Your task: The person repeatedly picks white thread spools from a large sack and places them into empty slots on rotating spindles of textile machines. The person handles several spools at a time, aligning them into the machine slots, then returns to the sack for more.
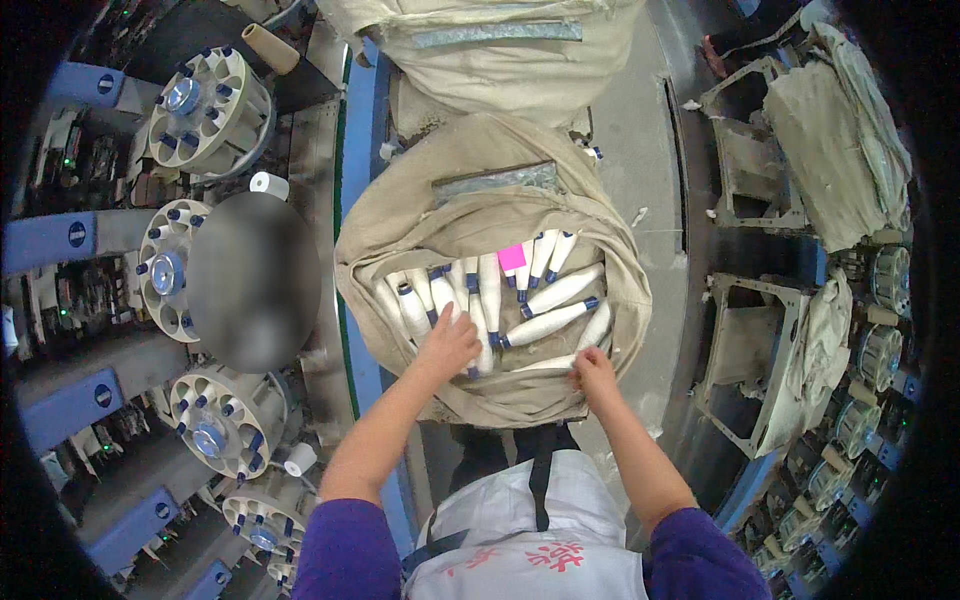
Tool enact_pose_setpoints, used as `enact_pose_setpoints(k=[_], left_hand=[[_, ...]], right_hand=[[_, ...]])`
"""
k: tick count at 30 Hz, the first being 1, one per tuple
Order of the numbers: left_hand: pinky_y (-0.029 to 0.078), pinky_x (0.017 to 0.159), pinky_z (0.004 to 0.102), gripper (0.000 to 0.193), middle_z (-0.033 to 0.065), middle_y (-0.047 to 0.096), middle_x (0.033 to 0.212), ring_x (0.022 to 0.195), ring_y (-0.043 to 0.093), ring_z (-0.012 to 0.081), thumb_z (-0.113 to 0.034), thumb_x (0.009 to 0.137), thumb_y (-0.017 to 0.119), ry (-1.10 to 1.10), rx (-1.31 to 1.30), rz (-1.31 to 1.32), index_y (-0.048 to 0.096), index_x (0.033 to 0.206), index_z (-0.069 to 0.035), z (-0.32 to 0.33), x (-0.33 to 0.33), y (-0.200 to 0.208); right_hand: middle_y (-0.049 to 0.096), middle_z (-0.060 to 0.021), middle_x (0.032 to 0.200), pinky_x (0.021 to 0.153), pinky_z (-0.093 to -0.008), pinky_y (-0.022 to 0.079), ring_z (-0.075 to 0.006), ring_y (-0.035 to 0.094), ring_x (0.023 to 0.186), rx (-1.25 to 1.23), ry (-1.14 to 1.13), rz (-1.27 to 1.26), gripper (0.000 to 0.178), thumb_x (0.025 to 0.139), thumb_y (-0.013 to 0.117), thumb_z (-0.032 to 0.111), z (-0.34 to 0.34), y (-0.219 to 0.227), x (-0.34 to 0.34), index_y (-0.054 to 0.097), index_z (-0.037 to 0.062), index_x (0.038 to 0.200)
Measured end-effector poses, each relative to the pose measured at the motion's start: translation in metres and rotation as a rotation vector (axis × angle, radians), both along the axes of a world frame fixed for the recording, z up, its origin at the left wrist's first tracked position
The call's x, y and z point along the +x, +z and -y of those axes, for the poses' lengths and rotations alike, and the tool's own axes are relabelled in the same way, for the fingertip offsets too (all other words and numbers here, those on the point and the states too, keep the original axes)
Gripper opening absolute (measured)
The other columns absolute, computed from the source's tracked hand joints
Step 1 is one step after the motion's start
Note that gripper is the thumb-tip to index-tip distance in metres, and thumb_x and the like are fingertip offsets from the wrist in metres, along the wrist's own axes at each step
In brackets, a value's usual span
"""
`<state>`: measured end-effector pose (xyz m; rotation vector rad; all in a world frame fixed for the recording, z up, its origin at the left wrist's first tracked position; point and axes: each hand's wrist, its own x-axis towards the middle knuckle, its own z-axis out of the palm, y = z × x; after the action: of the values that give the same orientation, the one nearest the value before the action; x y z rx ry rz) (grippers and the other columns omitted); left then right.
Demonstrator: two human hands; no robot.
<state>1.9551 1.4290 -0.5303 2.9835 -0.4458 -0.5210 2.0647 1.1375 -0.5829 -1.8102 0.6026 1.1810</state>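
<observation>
A beige cloth sack (390,235) gapes in front of me, with several white yarn bobbins (560,288) inside. The bobbins have dark blue ends and lie at various angles. Reaching in at the left, my left hand (450,346) has its fingers curled on a yarn bobbin (445,292) among the others. My right hand (594,378) is closed at the sack's near right side, its fingertips at the lower end of a slanting yarn bobbin (597,326). That bobbin's tip is hidden by the fingers. A pink square (511,257) lies over some bobbins at the back.
Another beige cloth sack (510,75) stands beyond mine. On the left, a machine row carries round white bobbin holders (205,425) and blue arms (68,408). A small white spool (269,185) stands there. Metal frames (745,350) draped with cloth line the right side.
</observation>
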Motion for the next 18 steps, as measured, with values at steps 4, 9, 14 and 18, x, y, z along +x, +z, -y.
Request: enact_pose_setpoints(k=[4,9,14,18], left_hand=[[0.052,0.081,0.0466,0.032,0.0127,0.064,0.094,0.091,0.064,0.0318,-0.017,0.073,0.068,0.397,-0.393,-0.180,0.058,0.101,-0.007,0.048,0.032,0.018],[0.054,0.070,0.0478,0.021,0.0225,0.068,0.083,0.079,0.068,0.0387,-0.012,0.086,0.052,1.320,-0.094,-0.304,0.052,0.100,0.004,0.057,0.069,-0.033],[0.055,0.070,0.0449,0.032,0.0200,0.067,0.088,0.084,0.069,0.0362,-0.018,0.087,0.059,1.402,-0.094,-0.291,0.050,0.110,0.002,0.054,0.061,-0.060],[0.054,0.077,0.0454,0.044,0.0178,0.066,0.094,0.096,0.066,0.0353,-0.025,0.071,0.073,1.479,-0.186,-0.295,0.059,0.105,-0.001,0.057,0.050,-0.052]], right_hand=[[0.060,-0.0069,0.088,0.048,-0.0290,0.045,-0.0178,0.061,0.063,0.020,0.208,0.418,0.025,0.092,0.056,0.022,0.007,0.011,0.007,0.055,0.0024,0.108],[0.061,-0.0092,0.086,0.046,-0.0304,0.045,-0.0199,0.062,0.063,0.008,-0.266,-0.205,0.031,0.091,0.059,0.022,-0.078,-0.022,0.029,0.056,-0.0013,0.110],[0.056,-0.0064,0.077,0.042,-0.0308,0.037,-0.0173,0.054,0.057,-0.051,-0.411,-0.320,0.029,0.086,0.064,0.023,-0.107,-0.016,0.040,0.055,0.0049,0.107],[0.058,-0.0053,0.082,0.056,-0.0320,0.042,-0.0165,0.054,0.068,0.072,-0.012,0.101,0.037,0.080,0.072,0.022,-0.067,0.039,0.033,0.057,0.0052,0.109]])
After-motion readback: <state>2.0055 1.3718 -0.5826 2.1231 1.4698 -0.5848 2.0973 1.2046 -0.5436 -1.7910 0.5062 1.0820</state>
